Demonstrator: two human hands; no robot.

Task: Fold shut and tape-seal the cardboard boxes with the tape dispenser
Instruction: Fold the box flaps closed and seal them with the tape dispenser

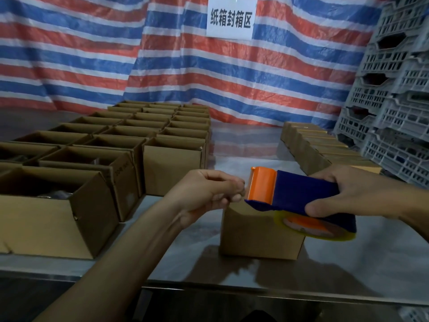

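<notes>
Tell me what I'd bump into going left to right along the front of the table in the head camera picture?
open boxes → left hand → tape dispenser → right hand, which grips the dispenser.

The top of the closed box (pixel 260 231) is largely covered by the tape dispenser (pixel 301 194) and the right hand (pixel 362 194), so its seam cannot be seen. The tape roll (pixel 325 231), at that box's upper right corner, is half hidden under the dispenser's blue body. Whether tape is pinched by the left hand (pixel 209 194), just left of the box top, cannot be told. Left of the box, the contents of the open boxes (pixel 171 166) are lost in shadow; the nearest is cut off at the edge.
</notes>
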